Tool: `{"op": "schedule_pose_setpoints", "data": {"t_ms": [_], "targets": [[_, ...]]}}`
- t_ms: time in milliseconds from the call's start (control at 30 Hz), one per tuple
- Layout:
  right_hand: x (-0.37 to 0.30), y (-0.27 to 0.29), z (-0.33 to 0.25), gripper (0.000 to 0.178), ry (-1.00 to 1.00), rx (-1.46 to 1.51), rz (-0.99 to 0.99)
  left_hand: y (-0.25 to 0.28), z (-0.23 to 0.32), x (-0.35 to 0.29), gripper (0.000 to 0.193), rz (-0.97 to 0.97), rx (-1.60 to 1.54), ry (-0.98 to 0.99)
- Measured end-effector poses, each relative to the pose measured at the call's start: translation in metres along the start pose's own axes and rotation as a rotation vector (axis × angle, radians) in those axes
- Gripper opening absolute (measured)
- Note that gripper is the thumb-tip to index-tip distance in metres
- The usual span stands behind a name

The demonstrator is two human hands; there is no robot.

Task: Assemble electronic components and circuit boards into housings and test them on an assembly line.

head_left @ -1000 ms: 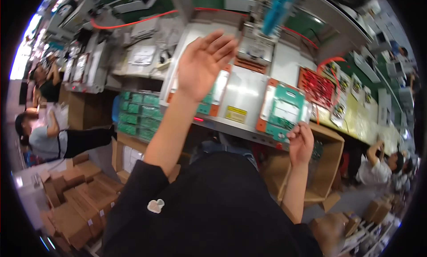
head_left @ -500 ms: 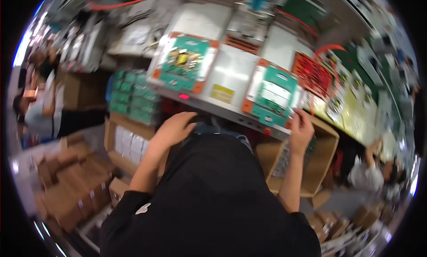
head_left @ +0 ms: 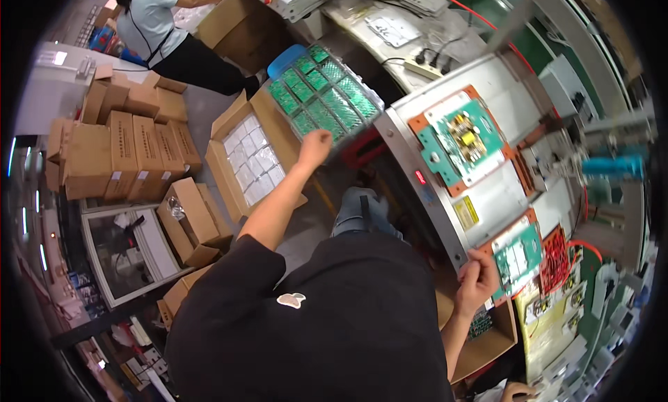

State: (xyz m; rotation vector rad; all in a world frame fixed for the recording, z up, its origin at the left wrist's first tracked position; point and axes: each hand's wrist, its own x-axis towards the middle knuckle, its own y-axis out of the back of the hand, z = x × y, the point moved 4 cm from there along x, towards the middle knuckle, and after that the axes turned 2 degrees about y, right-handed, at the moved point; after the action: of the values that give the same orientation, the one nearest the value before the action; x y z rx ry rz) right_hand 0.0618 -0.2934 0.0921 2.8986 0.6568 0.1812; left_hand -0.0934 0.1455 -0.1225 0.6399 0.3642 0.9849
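Note:
My left hand (head_left: 316, 149) is at the near edge of a clear plastic tray stack (head_left: 323, 92) that holds several green circuit boards. Its fingers are curled in, and whatever they may hold is hidden. Beside the front edge of the metal machine, my right hand (head_left: 479, 280) is closed with bent fingers; nothing can be made out in them. Close to that hand lies a green and orange fixture (head_left: 520, 252) bearing a board with white parts. Farther along the machine top sits a second green fixture (head_left: 459, 138) with a populated circuit board.
An open carton (head_left: 221, 139) of white-wrapped packs stands left of my left arm. Brown cartons (head_left: 139, 151) are stacked farther left, near a person (head_left: 154, 28). Another carton (head_left: 497, 343) with boards stands below my right hand. Red wiring (head_left: 554, 256) lies beyond the near fixture.
My view has swung left, bringing the tray stack and cartons nearer the middle. My left hand has reached out to the tray stack. My right hand stays by the machine's front edge.

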Motion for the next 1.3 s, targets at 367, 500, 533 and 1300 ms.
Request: {"op": "schedule_pose_setpoints", "data": {"t_ms": [367, 500, 533, 1300], "targets": [[-0.009, -0.075, -0.018, 0.013, -0.386, -0.160, -0.347, 0.001, -0.152, 0.069, 0.070, -0.038, 0.664, -0.011], [-0.006, -0.098, -0.016, 0.013, -0.455, -0.177, -0.449, -0.003, -0.128, 0.070, 0.072, -0.142, 0.619, 0.052], [-0.001, -0.103, -0.013, 0.013, -0.444, -0.166, -0.467, 0.003, -0.126, 0.077, 0.070, -0.252, 0.556, 0.092], [0.044, -0.077, -0.104, 0.049, 0.213, -0.297, -0.245, 0.021, 0.276, -0.077, 0.051, -1.292, -0.959, 0.218]]}}
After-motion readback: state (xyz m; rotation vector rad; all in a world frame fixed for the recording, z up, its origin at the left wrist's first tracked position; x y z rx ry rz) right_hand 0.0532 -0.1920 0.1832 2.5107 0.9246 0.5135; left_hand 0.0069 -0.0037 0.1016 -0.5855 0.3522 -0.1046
